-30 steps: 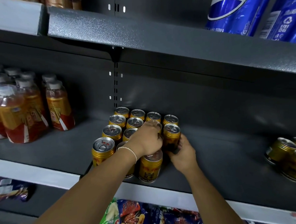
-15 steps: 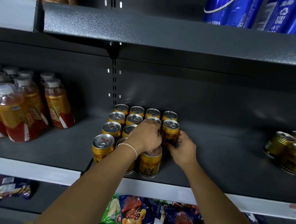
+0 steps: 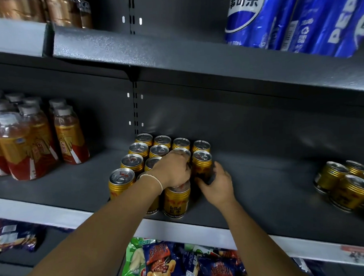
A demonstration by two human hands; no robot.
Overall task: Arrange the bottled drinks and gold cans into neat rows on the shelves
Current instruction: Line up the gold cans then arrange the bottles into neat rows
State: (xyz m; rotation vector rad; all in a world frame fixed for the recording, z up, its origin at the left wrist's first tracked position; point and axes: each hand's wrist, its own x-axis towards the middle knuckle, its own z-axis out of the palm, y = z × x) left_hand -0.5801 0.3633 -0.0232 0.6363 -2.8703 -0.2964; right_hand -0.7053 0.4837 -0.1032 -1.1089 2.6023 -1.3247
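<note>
Gripping a gold can [image 3: 202, 165] at the block's right edge: right hand [image 3: 217, 185]; left hand [image 3: 171, 170] clasps the neighbouring can [image 3: 183, 152] from above.

Roughly seventeen gold cans [image 3: 138, 149] altogether and about nine capped bottled drinks [image 3: 68, 135]

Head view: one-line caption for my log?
Left hand rests on the block of gold cans on the grey shelf; right hand grips its right-edge can.

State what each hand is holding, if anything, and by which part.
The right hand grips a round gold metal can by its lower side. The left hand curls over the top of a neighbouring gold can, which it mostly hides.
</note>
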